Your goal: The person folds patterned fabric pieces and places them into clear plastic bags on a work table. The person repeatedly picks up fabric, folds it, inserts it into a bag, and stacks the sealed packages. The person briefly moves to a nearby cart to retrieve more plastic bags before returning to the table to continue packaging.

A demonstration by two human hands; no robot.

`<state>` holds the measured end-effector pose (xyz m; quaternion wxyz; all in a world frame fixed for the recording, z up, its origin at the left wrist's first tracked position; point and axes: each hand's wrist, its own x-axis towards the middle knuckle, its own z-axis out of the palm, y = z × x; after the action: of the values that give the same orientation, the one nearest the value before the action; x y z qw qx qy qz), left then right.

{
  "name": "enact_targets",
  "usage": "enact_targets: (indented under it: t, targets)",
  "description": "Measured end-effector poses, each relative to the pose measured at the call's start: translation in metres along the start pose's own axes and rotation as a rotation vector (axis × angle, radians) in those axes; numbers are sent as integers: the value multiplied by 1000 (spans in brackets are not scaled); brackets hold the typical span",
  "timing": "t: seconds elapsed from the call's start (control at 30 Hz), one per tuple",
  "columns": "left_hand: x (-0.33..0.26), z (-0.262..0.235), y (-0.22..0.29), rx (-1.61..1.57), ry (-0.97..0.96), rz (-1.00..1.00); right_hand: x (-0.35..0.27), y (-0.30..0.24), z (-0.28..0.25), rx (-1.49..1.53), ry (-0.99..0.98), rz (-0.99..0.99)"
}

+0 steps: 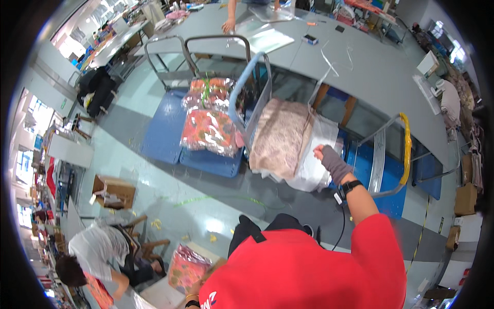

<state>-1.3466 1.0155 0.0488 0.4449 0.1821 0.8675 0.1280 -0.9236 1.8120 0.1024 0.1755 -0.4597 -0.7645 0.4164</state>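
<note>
Two carts stand below the wearer in the head view. The right hand (329,158), in a grey fingerless glove with a black watch at the wrist, is closed on the clear plastic wrap of a beige fabric bundle (282,138). That bundle lies on the nearer blue cart (393,203), against the cart's yellow-topped handle side, with its far end leaning on a blue-padded handle (246,86). The left hand (194,294) shows only at the lower edge, near a red floral bundle (186,267); how open it is cannot be told. Two more floral bundles (210,123) are stacked on the farther blue cart (162,135). Beyond them runs a long grey table (360,62), where another person's hand (228,24) rests. A third person (95,252) bends over at lower left, near a cardboard box (114,191).
</note>
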Motion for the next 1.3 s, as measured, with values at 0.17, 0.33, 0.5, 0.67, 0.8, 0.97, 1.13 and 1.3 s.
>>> enact_targets:
  t: [0.17, 0.33, 0.5, 0.67, 0.8, 0.97, 1.13, 1.3]
  targets:
    - [135, -128, 87, 168, 145, 264, 41, -13, 10, -122, -226, 302]
    - [235, -210, 188, -68, 188, 370, 144, -41, -1, 214, -39, 275]
    - [251, -231, 218, 60, 55, 291, 304, -54, 1, 505, 203, 175]
    - [251, -244, 255, 131, -147, -3, 490, -51, -15, 302, 365, 77]
    - [267, -276, 309, 95, -186, -151, 621, -49, -28, -27, 312, 109]
    - [284, -321, 348, 5, -181, -268, 728, -63, -16, -580, 290, 155]
    - [301, -343, 375, -60, -149, -230, 766, -90, 11, -956, 20, -31]
    - [350, -330, 438, 153, -189, -77, 774, -98, 9, -1094, -128, -66]
